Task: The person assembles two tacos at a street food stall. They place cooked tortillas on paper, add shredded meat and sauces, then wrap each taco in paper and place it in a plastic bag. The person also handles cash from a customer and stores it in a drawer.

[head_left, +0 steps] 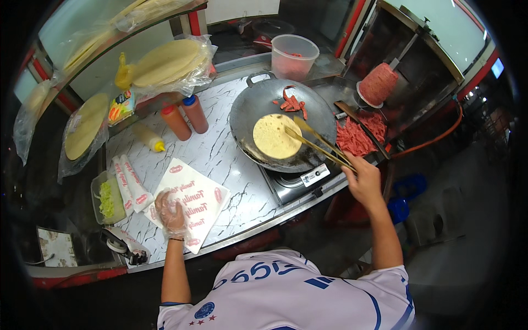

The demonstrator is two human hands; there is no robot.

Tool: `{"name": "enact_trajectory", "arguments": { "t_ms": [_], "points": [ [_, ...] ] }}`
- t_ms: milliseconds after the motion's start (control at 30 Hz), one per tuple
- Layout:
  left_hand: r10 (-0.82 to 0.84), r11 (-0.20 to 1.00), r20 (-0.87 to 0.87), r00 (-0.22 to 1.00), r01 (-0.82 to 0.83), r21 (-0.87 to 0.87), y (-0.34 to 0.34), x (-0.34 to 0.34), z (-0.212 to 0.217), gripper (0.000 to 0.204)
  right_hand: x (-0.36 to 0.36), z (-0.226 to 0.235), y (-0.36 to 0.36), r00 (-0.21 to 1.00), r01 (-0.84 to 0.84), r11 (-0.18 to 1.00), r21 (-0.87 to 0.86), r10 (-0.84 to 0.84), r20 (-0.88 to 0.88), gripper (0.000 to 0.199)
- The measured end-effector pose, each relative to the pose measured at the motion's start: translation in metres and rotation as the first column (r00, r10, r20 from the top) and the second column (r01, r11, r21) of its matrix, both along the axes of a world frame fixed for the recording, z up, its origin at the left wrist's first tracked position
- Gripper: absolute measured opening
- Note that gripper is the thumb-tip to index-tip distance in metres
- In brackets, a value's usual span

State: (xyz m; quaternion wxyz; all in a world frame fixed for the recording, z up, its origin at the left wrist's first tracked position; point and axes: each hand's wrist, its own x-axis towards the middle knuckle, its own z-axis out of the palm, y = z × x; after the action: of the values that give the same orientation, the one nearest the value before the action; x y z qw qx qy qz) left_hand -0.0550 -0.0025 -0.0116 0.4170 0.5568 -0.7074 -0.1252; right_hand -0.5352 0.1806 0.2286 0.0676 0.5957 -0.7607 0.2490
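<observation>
My right hand (363, 179) is closed round a pair of gold-coloured tongs (322, 147). The tips of the tongs reach over the right edge of a round flatbread (272, 137), which lies in a wide grey pan (247, 104). Strips of reddish meat (294, 103) sit behind the bread in the same pan. My left hand (170, 212), in a clear plastic glove, rests on a printed white paper sheet (201, 206), its fingers curved and slightly apart. Two paper-wrapped rolls (127, 181) lie just left of that sheet, beside a tub of shredded lettuce (110, 201).
Two red sauce bottles (176, 124) stand behind; a pale yellow-tipped bottle (149, 138) lies down. Bagged flatbreads (168, 61) are at the back left. A stove (297, 181) supports the pan. Meat shavings (360, 135) lie below a meat spit (379, 85) at right, with a knife (363, 126).
</observation>
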Motion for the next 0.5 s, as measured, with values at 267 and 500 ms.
{"name": "enact_trajectory", "arguments": {
  "t_ms": [267,500],
  "points": [
    [-0.005,1.000,-0.038,0.999,0.005,0.002,0.000,-0.002,0.002,0.045,0.006,-0.027,-0.017,0.995,-0.071,0.987,-0.143,0.081,0.066,0.037],
    [0.030,0.999,-0.001,1.000,-0.030,-0.018,0.001,-0.004,0.001,0.046,-0.052,-0.031,-0.026,0.998,0.017,0.990,-0.139,-0.008,0.068,0.030]
  ]
}}
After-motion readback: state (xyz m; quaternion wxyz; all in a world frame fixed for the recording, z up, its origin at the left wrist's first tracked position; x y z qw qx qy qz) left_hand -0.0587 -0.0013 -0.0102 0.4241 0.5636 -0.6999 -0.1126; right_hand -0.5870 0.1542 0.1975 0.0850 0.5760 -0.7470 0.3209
